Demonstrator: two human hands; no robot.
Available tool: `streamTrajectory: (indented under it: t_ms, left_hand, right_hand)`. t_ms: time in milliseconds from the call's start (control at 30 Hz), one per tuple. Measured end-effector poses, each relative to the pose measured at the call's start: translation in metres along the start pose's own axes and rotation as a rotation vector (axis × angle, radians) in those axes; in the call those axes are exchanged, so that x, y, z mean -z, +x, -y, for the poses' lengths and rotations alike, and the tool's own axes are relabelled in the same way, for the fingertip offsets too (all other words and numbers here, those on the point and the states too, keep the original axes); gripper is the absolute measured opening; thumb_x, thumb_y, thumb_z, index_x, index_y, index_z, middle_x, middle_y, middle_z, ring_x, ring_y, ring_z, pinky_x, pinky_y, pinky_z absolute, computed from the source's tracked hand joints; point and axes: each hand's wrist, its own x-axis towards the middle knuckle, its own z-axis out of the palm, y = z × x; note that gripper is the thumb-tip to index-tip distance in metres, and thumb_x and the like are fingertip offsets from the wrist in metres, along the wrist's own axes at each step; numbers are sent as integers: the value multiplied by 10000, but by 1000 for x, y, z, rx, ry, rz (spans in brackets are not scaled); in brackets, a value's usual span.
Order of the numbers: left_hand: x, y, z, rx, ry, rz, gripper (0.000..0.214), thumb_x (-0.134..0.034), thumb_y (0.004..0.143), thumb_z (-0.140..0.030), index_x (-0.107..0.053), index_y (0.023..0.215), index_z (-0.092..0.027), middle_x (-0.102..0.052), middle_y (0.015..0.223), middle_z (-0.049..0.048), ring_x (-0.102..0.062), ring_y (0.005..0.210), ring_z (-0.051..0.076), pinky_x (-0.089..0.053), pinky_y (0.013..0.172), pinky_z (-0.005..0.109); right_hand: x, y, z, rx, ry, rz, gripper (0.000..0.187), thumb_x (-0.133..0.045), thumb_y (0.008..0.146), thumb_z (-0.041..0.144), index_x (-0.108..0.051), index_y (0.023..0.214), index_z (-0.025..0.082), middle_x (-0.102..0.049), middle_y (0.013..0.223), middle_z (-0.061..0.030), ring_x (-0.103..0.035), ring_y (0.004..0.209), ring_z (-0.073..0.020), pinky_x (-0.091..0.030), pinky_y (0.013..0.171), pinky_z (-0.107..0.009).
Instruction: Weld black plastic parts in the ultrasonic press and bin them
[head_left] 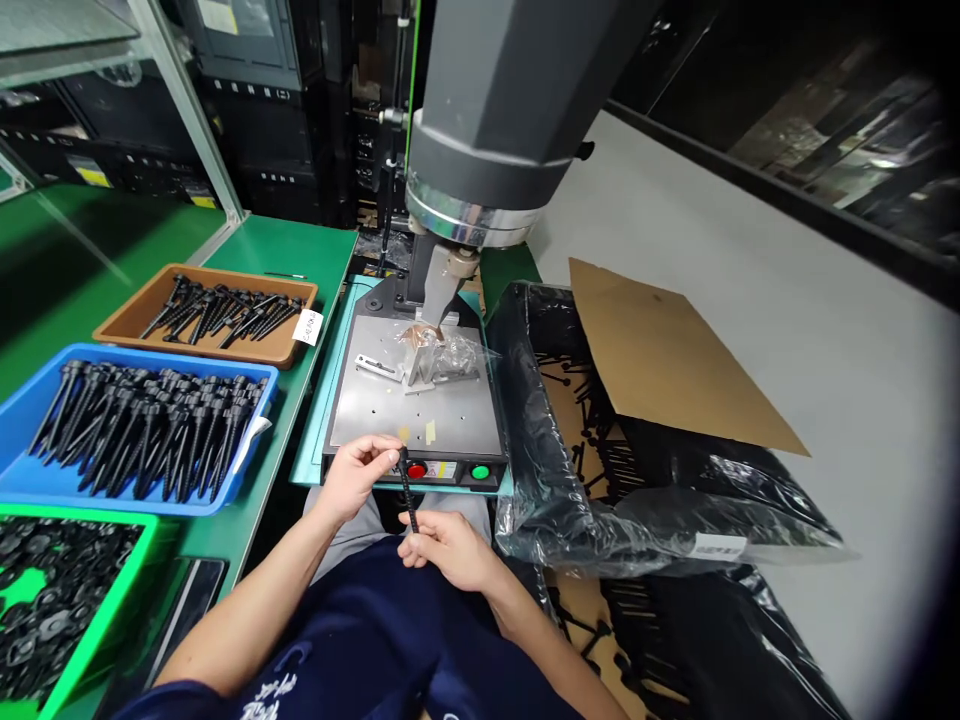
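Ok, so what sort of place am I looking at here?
Probably a small-parts assembly station in a factory or workshop. There's a benchtop press-type machine with a red button and a green button, a blue tray of black ribbed rods, and a plastic-lined box of black parts.

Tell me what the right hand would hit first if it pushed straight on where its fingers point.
Past the black rod it holds, the right hand would probably meet the left hand near its wrist, though depth is unclear.
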Motion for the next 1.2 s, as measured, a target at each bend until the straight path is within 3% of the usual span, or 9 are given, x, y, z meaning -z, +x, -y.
streamTrajectory:
  t_ms: [167,300,367,533,600,733,867,1033,1200]
  left_hand:
    - [-15,-3,15,2,94,16,190,-779,721,-339,-743,824,-183,-723,954,81,-644,898,207,-486,848,324]
    - [-26,-9,25,25,170,209,195,-732,774,-351,-718,863,-178,-689,806,56,-619,680,166,-497,726,322]
    - [-26,-3,27,-11,252,206,207,-733,772,-347,-723,893,-179,-684,846,64,-626,720,176,-498,738,323]
    - [0,45,9,-184,278,-283,382,-810,668,-325,-708,1008,-184,-664,1082,104,-615,1015,239,-484,887,338]
    - [12,68,-4,-254,295,-376,464,-809,670,-318,-673,1096,-195,-635,1183,116,-579,1124,250,-455,957,358]
    - [22,103,-17,-246,358,-253,521,-845,612,-271,-663,1090,-174,-644,1167,141,-537,1219,267,-410,1026,391]
    - [16,120,-16,-124,173,-59,561,-884,526,-206,-666,1038,-138,-707,962,110,-653,1005,246,-499,870,345]
    - [-1,117,-18,36,-22,40,453,-910,514,-189,-674,892,-109,-684,684,44,-677,656,177,-537,675,296]
    - [-22,107,-35,99,-207,34,483,-895,572,-208,-649,979,-122,-684,723,28,-693,631,164,-568,640,277]
  right_hand:
    - [5,23,-1,115,254,-110,558,-639,845,523,-551,1277,180,-675,842,-43,-665,624,-150,-509,567,-281]
    - [15,36,3,156,344,-242,550,-546,884,597,-578,1231,172,-600,713,7,-502,436,-69,-335,398,-194]
    - [21,39,2,147,322,-245,537,-556,873,607,-606,1164,158,-581,675,16,-437,404,-51,-259,374,-183]
    - [39,38,-6,148,374,-302,539,-599,834,625,-602,1102,158,-615,693,0,-449,427,-64,-276,393,-193]
    - [42,36,-8,149,397,-301,539,-613,822,627,-600,1088,158,-617,688,0,-466,441,-70,-285,407,-194]
    - [42,33,-9,133,437,-278,548,-650,785,637,-606,1042,155,-630,672,-6,-492,452,-83,-313,426,-201]
    - [41,35,-11,102,410,-236,562,-644,775,655,-617,1008,144,-668,662,-31,-522,459,-96,-337,445,-201]
    - [45,50,-6,89,405,-181,559,-658,760,649,-608,974,135,-689,653,-49,-494,432,-78,-276,423,-180]
    - [39,91,8,116,484,-154,554,-707,695,647,-575,916,156,-674,646,-26,-478,422,-71,-276,408,-179]
